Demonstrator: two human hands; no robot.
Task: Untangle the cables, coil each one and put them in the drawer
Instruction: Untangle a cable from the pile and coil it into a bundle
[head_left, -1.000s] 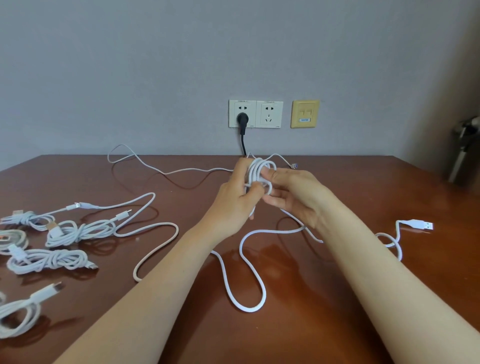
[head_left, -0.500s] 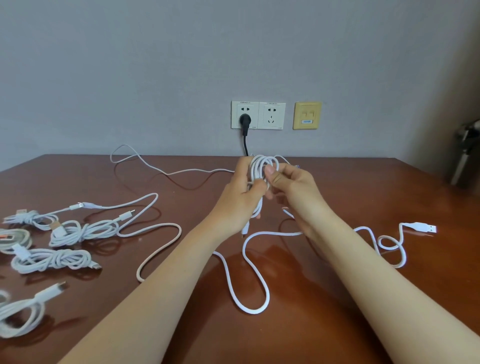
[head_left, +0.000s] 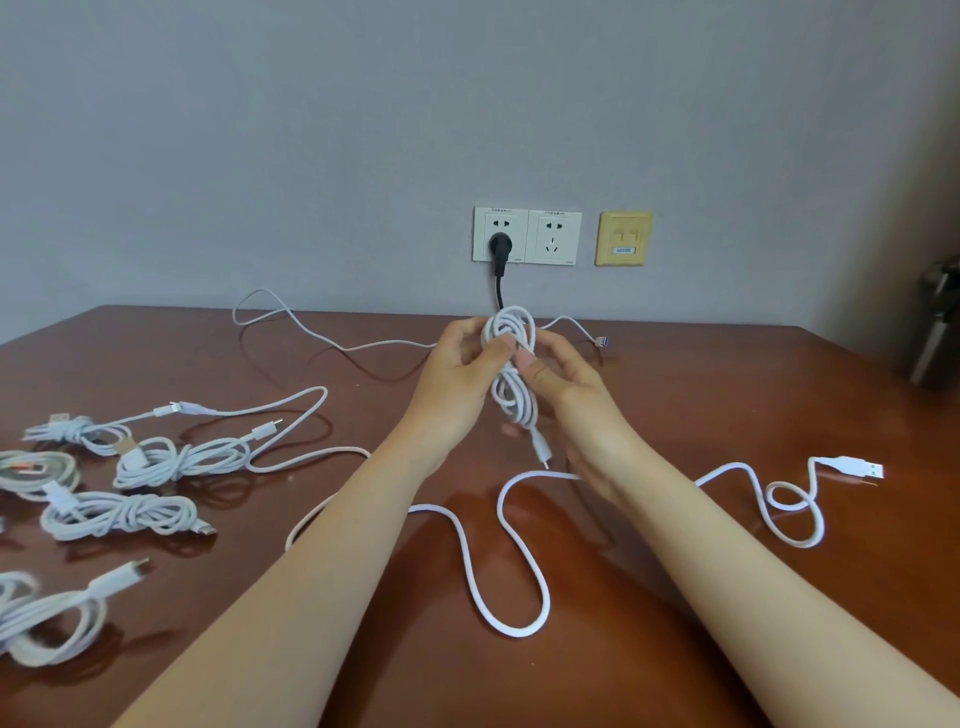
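Both my hands hold one white cable coil (head_left: 511, 358) upright above the middle of the brown table (head_left: 727, 597). My left hand (head_left: 462, 384) pinches its waist from the left, and my right hand (head_left: 571, 405) grips it from the right with the thumb on the strands. A small connector (head_left: 541, 451) hangs below the coil. A loose white cable (head_left: 511, 592) snakes over the table under my arms to a USB plug (head_left: 852, 466) at the right. Another thin cable (head_left: 311, 332) lies loose at the back.
Several coiled white cables (head_left: 124, 512) lie in a group at the table's left. On the wall behind are two sockets (head_left: 527, 236) with a black plug (head_left: 500, 249) in one and a yellow data plate (head_left: 623, 238). A dark metal object (head_left: 935, 322) stands at the right edge. No drawer is in view.
The coil now stands longer and upright between my hands, with its connector end hanging free below. My right thumb has shifted onto the coil's middle. The loose cable on the table lies much as before.
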